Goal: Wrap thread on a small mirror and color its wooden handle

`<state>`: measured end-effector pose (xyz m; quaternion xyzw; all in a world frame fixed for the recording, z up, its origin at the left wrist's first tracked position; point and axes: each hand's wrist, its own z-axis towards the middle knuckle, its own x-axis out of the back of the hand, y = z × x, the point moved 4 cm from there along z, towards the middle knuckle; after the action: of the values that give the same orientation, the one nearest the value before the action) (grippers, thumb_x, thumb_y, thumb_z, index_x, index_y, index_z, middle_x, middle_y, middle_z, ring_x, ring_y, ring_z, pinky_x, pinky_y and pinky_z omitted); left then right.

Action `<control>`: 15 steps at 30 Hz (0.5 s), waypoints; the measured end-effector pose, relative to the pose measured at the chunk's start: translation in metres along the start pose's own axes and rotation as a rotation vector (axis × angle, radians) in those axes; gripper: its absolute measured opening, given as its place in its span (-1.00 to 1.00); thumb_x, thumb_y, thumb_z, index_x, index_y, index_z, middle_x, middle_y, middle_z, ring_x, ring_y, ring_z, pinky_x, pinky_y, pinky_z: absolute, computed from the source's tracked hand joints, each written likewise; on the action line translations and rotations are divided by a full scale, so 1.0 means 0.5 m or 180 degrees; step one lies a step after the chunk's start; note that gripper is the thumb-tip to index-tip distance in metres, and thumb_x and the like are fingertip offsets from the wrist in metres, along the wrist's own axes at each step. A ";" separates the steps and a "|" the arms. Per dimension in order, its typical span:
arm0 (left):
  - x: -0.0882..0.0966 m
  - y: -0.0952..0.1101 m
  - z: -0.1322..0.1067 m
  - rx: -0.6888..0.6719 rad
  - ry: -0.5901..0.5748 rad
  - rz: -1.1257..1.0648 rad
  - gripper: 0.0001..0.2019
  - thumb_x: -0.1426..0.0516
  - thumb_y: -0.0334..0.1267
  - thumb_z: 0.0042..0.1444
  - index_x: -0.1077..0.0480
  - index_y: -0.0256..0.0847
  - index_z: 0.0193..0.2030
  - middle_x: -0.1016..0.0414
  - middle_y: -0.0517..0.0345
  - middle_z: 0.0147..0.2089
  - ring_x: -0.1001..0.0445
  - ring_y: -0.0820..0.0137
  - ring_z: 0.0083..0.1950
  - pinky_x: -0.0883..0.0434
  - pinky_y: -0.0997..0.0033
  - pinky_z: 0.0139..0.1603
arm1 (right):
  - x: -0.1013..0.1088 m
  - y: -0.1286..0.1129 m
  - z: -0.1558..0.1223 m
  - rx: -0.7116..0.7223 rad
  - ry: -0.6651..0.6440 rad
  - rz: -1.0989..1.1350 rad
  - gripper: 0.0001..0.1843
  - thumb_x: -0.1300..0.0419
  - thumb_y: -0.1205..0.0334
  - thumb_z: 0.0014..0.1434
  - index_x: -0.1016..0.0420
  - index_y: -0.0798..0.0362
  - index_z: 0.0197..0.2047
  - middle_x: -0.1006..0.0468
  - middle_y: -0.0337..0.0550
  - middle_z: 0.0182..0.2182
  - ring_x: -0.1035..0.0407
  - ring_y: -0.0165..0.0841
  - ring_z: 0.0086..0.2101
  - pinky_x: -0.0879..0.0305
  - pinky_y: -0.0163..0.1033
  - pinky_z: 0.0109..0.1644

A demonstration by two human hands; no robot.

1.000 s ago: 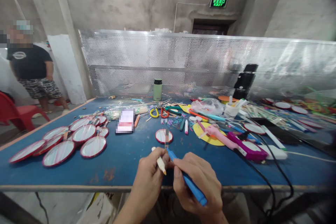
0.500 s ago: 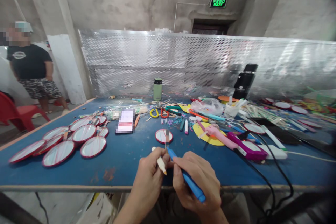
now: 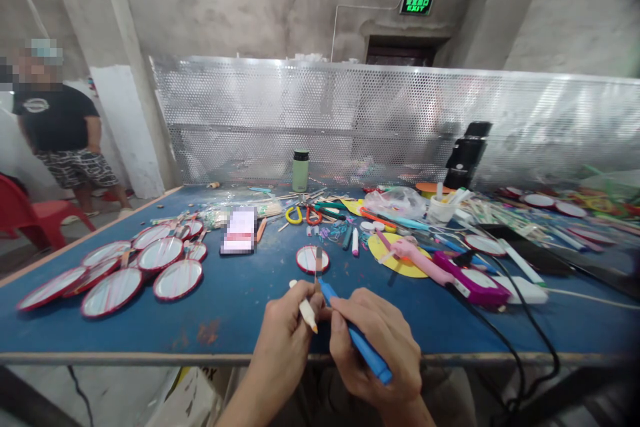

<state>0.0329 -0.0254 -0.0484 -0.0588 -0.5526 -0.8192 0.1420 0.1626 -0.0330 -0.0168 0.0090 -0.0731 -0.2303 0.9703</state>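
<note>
My left hand (image 3: pixel 285 330) is closed around a white marker (image 3: pixel 307 315) with an orange tip, which points down toward me. Its fingertips also meet the lower end of a thin flat stick (image 3: pixel 319 260) that runs up over a small round red-rimmed disc (image 3: pixel 306 257). Whether the fingers pinch that stick is hard to see. In my right hand (image 3: pixel 380 347) is a thick blue marker (image 3: pixel 367 350), slanted with its upper end near the left fingertips. The blue marker's tip is partly hidden by the fingers.
Several red-rimmed discs (image 3: pixel 113 292) pile up at the left. A phone (image 3: pixel 239 230), yellow-handled pliers (image 3: pixel 294 215) and a green bottle (image 3: pixel 300 171) stand or lie farther back. At right are a pink glue gun (image 3: pixel 415 257), a purple power strip (image 3: pixel 467 283) and cables. A person (image 3: pixel 57 117) stands far left.
</note>
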 end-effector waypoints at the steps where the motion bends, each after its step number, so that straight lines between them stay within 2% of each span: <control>1: 0.000 0.000 0.000 0.0003 0.0000 -0.0006 -0.69 0.02 -0.15 0.32 -0.27 -0.22 -0.44 -0.27 0.30 -0.49 -0.22 0.47 -0.41 -0.18 0.57 -0.39 | 0.001 0.000 0.000 -0.0001 0.0013 -0.0012 -0.83 -0.18 0.53 0.11 -0.48 0.17 -0.21 -0.57 -0.13 -0.49 -0.49 -0.34 -0.44 -0.45 -0.22 -0.34; 15: 0.001 0.004 -0.001 -0.0001 0.0013 -0.0044 -0.68 0.00 -0.14 0.31 -0.29 -0.22 -0.44 -0.28 0.28 -0.48 -0.23 0.46 -0.40 -0.22 0.57 -0.38 | 0.002 0.001 -0.002 -0.0126 0.0002 0.0030 -0.79 -0.17 0.53 0.11 -0.48 0.14 -0.19 -0.57 -0.15 -0.47 -0.50 -0.33 -0.45 -0.47 -0.22 -0.34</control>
<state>0.0330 -0.0266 -0.0469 -0.0534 -0.5525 -0.8204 0.1374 0.1641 -0.0330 -0.0175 -0.0105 -0.0683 -0.2271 0.9714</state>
